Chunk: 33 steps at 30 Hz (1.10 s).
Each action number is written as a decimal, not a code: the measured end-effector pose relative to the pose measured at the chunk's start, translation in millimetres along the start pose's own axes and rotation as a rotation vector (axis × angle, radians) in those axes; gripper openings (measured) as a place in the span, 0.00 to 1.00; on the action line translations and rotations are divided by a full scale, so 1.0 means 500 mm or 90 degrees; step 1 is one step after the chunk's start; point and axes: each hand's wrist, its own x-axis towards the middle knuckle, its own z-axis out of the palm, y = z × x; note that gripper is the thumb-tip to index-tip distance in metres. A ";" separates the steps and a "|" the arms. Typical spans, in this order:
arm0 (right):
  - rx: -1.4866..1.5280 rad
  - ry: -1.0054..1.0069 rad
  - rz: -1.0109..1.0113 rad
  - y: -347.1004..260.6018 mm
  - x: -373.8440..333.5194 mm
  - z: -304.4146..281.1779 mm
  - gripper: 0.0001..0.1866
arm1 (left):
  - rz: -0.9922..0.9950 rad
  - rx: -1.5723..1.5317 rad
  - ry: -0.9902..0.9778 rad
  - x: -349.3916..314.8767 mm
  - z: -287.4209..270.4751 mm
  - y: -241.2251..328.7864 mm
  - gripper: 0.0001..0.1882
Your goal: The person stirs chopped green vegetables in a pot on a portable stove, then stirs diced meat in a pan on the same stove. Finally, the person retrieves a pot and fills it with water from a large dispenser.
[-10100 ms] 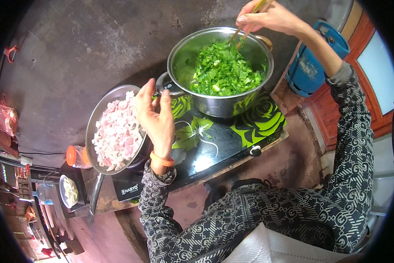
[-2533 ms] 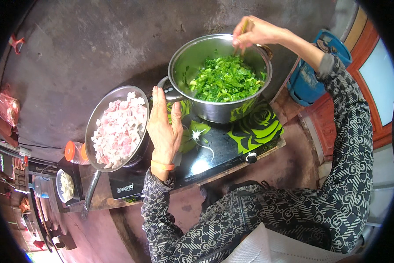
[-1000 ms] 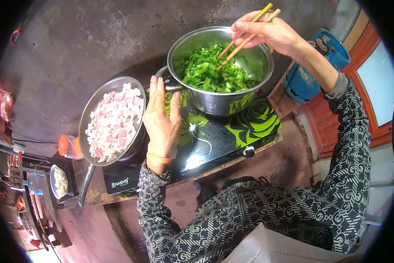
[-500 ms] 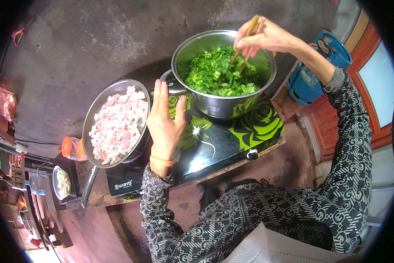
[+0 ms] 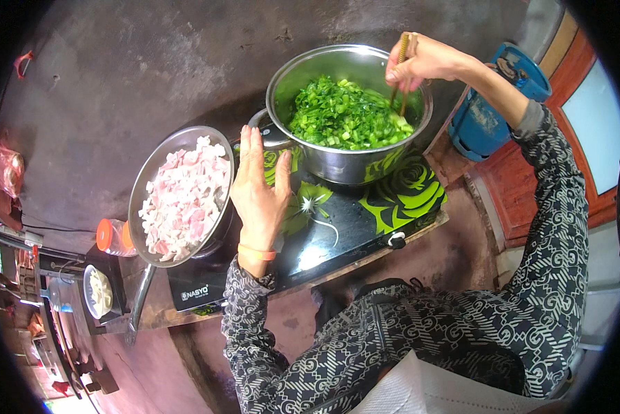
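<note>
My right hand (image 5: 426, 61) grips a pair of chopsticks (image 5: 400, 90) over the right side of a steel pot (image 5: 337, 160). Their tips reach into the chopped green vegetables (image 5: 344, 114) that fill much of the pot. My left hand (image 5: 260, 190) is held up with fingers stretched, close to the pot's side handle (image 5: 274, 138); I cannot tell whether it touches it. Left of that hand is a frying pan (image 5: 139, 207) full of pale pink chopped meat (image 5: 186, 196). Both vessels are over a black gas stove (image 5: 324, 228) with green flower patterns.
The pan's long handle (image 5: 141, 297) sticks out past the counter's front edge. At the left are an orange-lidded jar (image 5: 110, 236) and a bowl (image 5: 89, 293) of pale pieces. A blue gas cylinder (image 5: 482, 124) stands at the right, beside a wooden door (image 5: 507, 200). A wall rises behind the stove.
My right hand and the chopsticks have shifted slightly right and down, toward the pot's right side. The greens are heaped differently. My left hand stays nearly in place.
</note>
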 end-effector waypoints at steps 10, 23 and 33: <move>0.352 0.059 -0.065 -0.058 -0.018 0.076 0.15 | -0.019 0.007 -0.025 0.005 0.000 0.017 0.33; 0.213 -0.060 -0.118 -0.068 0.073 0.107 0.13 | 0.002 0.014 -0.023 0.008 -0.015 -0.003 0.30; 0.091 0.164 -0.159 -0.075 0.086 0.001 0.12 | 0.003 -0.022 -0.041 0.001 -0.013 -0.003 0.31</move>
